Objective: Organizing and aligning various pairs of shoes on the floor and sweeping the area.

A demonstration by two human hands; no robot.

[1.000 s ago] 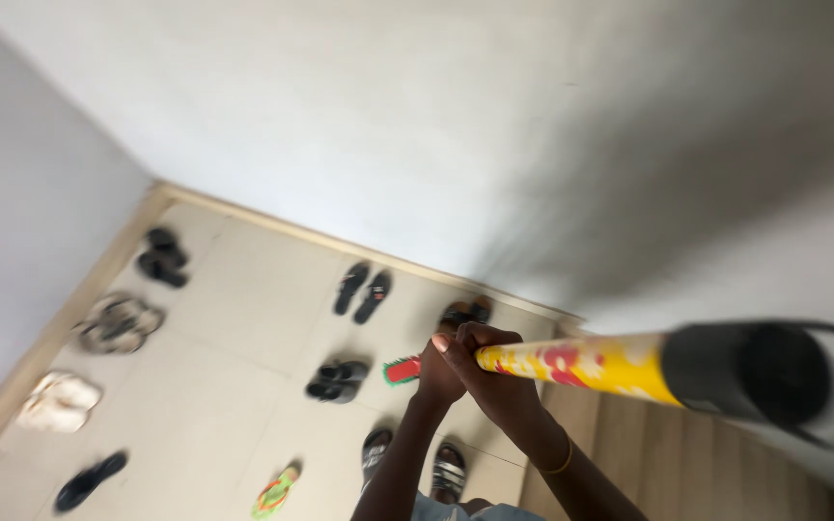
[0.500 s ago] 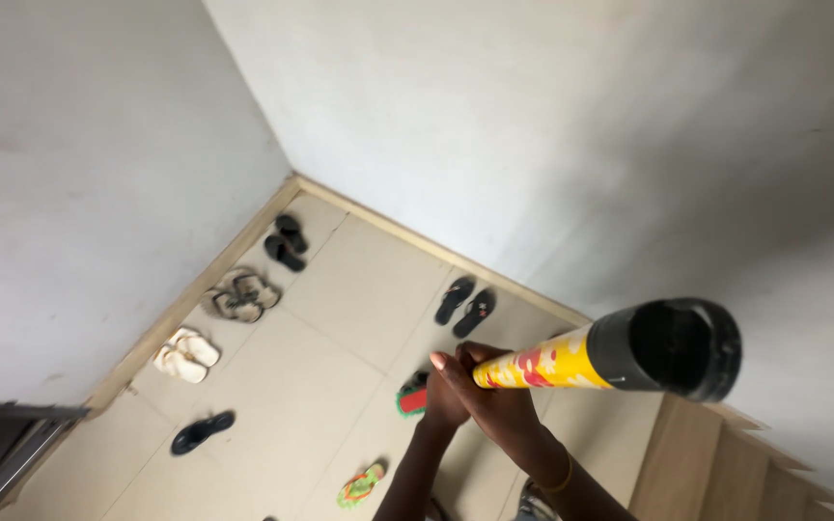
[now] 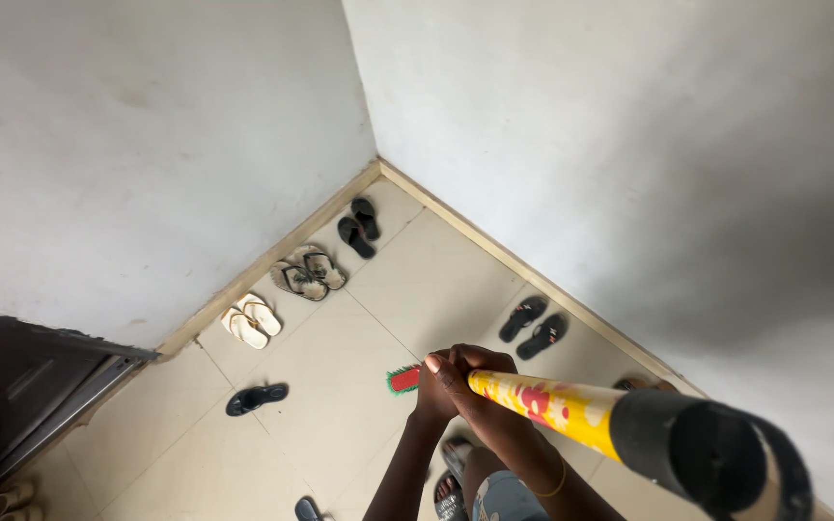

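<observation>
Both my hands grip a long yellow pole point(image 3: 552, 405) with red flower prints and a black open end near the camera. My left hand point(image 3: 433, 391) and my right hand point(image 3: 480, 391) are clasped together around the pole's lower part. Below them, on the beige tiled floor point(image 3: 340, 425), shows the red and green head of the tool point(image 3: 403, 379), partly hidden behind my hands.
Pairs of footwear lie along the white walls: black slippers point(image 3: 357, 226) in the corner, brown sandals point(image 3: 309, 273), white sandals point(image 3: 250, 319), black slippers point(image 3: 534, 326), a single dark shoe point(image 3: 256, 397). A dark door point(image 3: 12, 386) stands at left. My sandalled feet point(image 3: 451, 473) are below.
The view has swung to the left, so the room corner and the dark door now show. My hands stay clasped on the pole, whose black end has shifted lower right.
</observation>
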